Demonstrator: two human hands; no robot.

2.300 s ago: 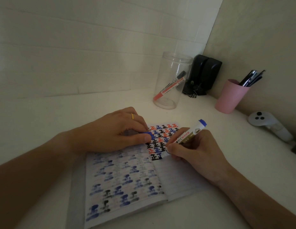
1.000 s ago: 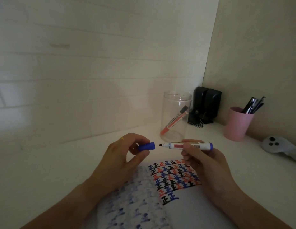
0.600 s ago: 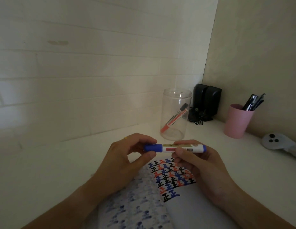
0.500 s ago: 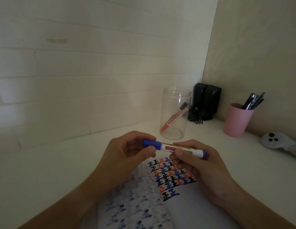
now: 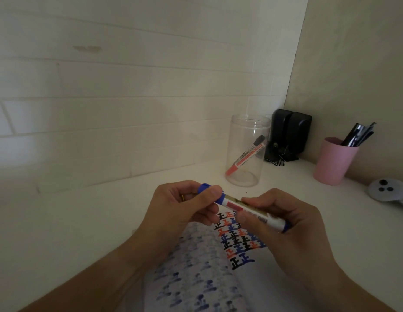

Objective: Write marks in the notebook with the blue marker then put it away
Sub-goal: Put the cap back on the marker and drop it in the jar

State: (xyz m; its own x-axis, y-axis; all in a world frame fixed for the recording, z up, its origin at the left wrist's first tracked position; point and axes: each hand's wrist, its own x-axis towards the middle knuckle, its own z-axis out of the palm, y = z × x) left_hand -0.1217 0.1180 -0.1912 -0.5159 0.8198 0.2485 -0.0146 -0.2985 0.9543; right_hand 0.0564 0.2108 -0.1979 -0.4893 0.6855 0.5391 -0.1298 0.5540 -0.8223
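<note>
Over the white desk, left hand and right hand both pinching the capped blue marker.

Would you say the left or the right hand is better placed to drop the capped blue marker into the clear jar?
Probably the right hand: it grips the blue marker barrel, nearer the clear plastic jar; the left hand pinches only the cap.

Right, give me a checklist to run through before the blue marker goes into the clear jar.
1. Cap on blue marker: ok, the blue cap covers the tip; whether it is fully seated, cannot tell.
2. Grip: ok, left hand pinches the cap end, right hand holds the barrel.
3. Clear jar open and upright: ok, no lid visible.
4. Room in the jar: ok, only a red marker leans inside.
5. Path to the jar: ok, nothing stands between.
6. Marks written in notebook: ok.
</note>
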